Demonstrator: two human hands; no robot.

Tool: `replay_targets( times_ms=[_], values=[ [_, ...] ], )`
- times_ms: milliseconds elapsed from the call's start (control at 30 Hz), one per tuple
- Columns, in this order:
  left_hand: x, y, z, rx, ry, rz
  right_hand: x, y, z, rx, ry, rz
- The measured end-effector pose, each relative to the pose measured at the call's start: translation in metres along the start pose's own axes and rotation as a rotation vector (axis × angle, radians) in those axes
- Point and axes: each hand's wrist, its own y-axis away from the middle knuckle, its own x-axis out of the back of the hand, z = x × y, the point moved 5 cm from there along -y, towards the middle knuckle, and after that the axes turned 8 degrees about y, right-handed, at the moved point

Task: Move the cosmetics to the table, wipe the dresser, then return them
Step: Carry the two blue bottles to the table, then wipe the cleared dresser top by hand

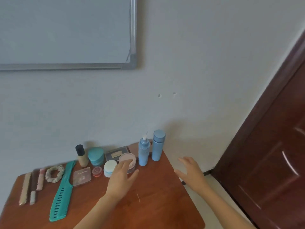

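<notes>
1. Reaching over the brown counter [153,192] in the head view, the left hand [121,176] has its fingers [127,164] loosely spread and holds nothing. The tips are at the near rim of a pink powder jar [127,158], but I cannot tell if they touch it.
2. The right hand [191,172] hovers off the counter's right edge, fingers spread and empty.
3. The cosmetics sit in a row along the wall: two blue bottles [144,153] just right of the pink jar, a white-lidded jar [109,167], a teal jar [96,156], a foundation bottle [81,157], a compact [82,177] and a green comb [61,190].
4. My judgement is that the task is at its start. Nothing appears to have been carried off, no cloth is in sight, and the moving, wiping and returning all remain.
</notes>
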Motion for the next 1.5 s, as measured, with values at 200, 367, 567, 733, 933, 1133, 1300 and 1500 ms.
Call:
replay_targets(
  times_ms=[200, 367, 567, 733, 933, 1133, 1300, 1500],
  values=[
    [0.006, 0.017, 0.005, -0.208, 0.026, -0.217, -0.001, 0.097, -0.010, -0.330, -0.079, 0.148],
    [-0.024, 0.060, 0.036, -0.346, 0.068, -0.447, 0.030, 0.213, 0.011, -0.618, -0.031, 0.271],
    [-0.077, 0.154, 0.099, -0.525, 0.081, -0.721, 0.057, 0.368, 0.023, -0.865, 0.022, 0.450],
    [-0.109, 0.270, 0.154, -0.647, 0.100, -0.979, 0.055, 0.517, 0.012, -1.097, 0.033, 0.592],
    [-0.112, 0.459, 0.210, -0.897, 0.165, -1.178, 0.038, 0.731, -0.033, -1.352, 0.026, 0.715],
    [-0.092, 0.639, 0.230, -1.009, 0.284, -1.335, 0.027, 0.910, -0.085, -1.564, 0.085, 0.786],
    [-0.085, 0.735, 0.251, -1.105, 0.316, -1.425, 0.029, 0.993, -0.117, -1.633, 0.168, 0.835],
    [-0.099, 0.809, 0.303, -1.179, 0.459, -1.431, 0.054, 1.057, -0.116, -1.679, 0.246, 0.869]
  ],
)
